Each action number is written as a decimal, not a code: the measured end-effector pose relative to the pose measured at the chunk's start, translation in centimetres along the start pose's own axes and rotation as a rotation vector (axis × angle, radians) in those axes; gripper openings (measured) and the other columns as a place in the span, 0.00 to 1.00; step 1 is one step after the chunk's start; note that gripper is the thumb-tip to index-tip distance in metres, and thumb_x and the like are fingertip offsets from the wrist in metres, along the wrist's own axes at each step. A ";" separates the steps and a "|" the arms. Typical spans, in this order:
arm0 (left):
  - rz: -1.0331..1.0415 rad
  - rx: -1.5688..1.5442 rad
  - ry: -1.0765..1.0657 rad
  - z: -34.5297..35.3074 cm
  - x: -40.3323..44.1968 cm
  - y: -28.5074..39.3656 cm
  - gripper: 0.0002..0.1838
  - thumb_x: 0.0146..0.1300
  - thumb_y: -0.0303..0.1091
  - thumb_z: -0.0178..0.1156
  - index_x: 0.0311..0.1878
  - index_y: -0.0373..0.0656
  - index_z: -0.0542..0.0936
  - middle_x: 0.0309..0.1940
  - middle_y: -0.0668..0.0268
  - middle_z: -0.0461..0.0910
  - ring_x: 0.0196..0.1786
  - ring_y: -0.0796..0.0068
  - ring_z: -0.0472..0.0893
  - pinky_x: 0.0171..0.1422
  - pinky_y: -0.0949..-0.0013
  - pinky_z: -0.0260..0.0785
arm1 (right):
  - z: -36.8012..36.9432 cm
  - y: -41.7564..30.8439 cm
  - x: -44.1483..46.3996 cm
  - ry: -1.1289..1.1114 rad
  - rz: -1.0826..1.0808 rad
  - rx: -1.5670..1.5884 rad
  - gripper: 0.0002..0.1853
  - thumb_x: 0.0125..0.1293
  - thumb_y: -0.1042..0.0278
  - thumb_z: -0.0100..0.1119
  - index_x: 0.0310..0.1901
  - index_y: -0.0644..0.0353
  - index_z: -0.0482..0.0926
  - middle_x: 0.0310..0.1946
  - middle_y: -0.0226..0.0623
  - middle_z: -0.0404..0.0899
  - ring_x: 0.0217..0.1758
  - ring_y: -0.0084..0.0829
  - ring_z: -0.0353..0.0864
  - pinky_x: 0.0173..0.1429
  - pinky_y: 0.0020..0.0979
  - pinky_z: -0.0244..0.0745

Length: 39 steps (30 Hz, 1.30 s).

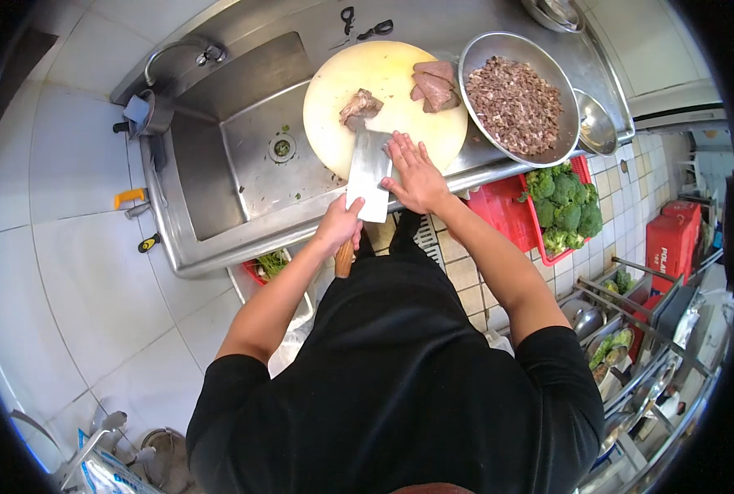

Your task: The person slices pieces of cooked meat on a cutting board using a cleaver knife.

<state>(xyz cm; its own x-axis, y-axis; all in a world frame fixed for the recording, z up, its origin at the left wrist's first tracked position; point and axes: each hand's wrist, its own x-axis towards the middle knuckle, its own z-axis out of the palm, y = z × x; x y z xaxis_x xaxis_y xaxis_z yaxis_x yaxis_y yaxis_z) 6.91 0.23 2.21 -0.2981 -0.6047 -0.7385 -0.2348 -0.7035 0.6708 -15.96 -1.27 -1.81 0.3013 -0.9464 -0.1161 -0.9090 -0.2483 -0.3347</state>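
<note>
My left hand is closed around a cleaver where the blade meets its wooden handle, thumb lying on the blade. The broad blade reaches over the near edge of a round, pale chopping board. Its far end is at a small brownish piece of meat. My right hand lies beside the blade at the board's near edge, fingers stretched out and holding nothing; I cannot tell whether it touches the steel. Slices of brown meat lie at the board's far right.
A steel bowl of diced meat stands right of the board. The sink basin opens on the left, under a faucet. Scissors lie behind the board. A red crate of broccoli stands below the counter's right end.
</note>
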 end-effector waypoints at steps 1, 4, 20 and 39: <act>-0.008 0.000 -0.012 0.0 -0.7 0.1 0.15 0.83 0.44 0.50 0.57 0.41 0.72 0.19 0.69 0.69 0.12 0.77 0.67 0.16 0.68 0.66 | -0.1 0.0 -0.1 -0.007 -0.004 0.001 0.47 0.78 0.33 0.40 0.82 0.67 0.50 0.85 0.56 0.45 0.89 0.49 0.40 0.89 0.51 0.36; 0.048 0.011 -0.011 0.3 1.5 -0.1 0.15 0.83 0.43 0.50 0.57 0.41 0.73 0.19 0.69 0.69 0.12 0.77 0.68 0.15 0.67 0.67 | -0.2 0.1 -0.1 0.014 -0.005 0.027 0.48 0.78 0.32 0.40 0.82 0.68 0.50 0.85 0.56 0.45 0.89 0.49 0.40 0.89 0.50 0.36; 0.095 0.155 0.134 3.9 2.8 2.3 0.15 0.83 0.41 0.50 0.59 0.38 0.72 0.19 0.67 0.71 0.12 0.74 0.70 0.14 0.65 0.66 | -0.1 0.5 -0.2 0.021 -0.045 0.033 0.49 0.78 0.31 0.38 0.82 0.69 0.48 0.85 0.57 0.44 0.89 0.50 0.39 0.89 0.50 0.34; 0.006 0.060 0.003 1.4 -0.4 0.8 0.14 0.84 0.39 0.49 0.62 0.41 0.72 0.21 0.67 0.70 0.13 0.77 0.68 0.15 0.68 0.66 | 0.2 0.6 -2.9 0.039 -0.031 -0.029 0.53 0.75 0.29 0.43 0.83 0.67 0.42 0.87 0.48 0.41 0.90 0.51 0.33 0.86 0.63 0.26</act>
<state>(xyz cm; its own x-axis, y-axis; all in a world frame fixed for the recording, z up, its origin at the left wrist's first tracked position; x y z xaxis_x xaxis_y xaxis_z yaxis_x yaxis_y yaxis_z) 5.54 0.38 3.11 -0.2972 -0.6098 -0.7347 -0.2884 -0.6762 0.6779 -17.30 1.42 -1.89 0.3185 -0.9454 -0.0690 -0.9075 -0.2830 -0.3105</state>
